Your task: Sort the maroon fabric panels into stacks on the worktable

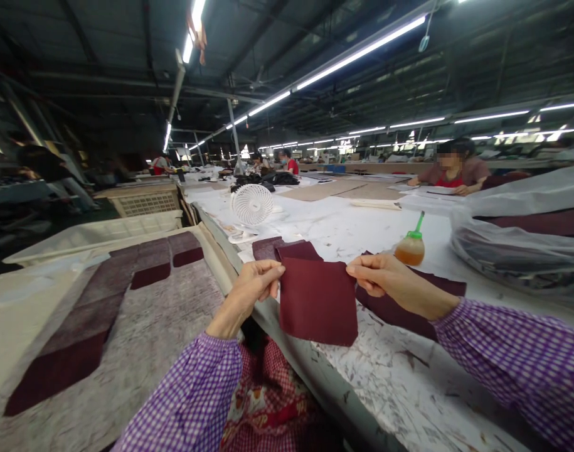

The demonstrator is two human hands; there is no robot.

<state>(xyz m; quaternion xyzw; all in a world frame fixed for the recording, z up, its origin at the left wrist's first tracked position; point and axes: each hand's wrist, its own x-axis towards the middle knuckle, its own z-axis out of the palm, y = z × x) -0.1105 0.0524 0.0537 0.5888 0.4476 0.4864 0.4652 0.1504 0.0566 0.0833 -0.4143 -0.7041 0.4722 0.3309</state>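
A dark red leather-like piece (pixel 318 304), nearly square, hangs upright between my hands above the table's near edge. My left hand (pixel 251 289) pinches its upper left corner between thumb and fingers. At the upper right corner, my right hand (pixel 397 281) grips it the same way. Behind it lie more dark red pieces (pixel 300 250) on the table. Further dark red pieces (pixel 444 285) lie beneath and beyond my right hand, partly covered by it. A squeeze bottle (pixel 410 247) with a green cap and amber liquid stands just past that hand.
A white fan (pixel 252 205) stands on the paper-covered table (pixel 329 221). To the left, overlapping dark red pieces (pixel 91 314) lie on a stained board (pixel 159 339), near a cream tray (pixel 103 235). Clear plastic sheeting (pixel 517 251) covers material at right. A co-worker (pixel 451 166) sits across the table.
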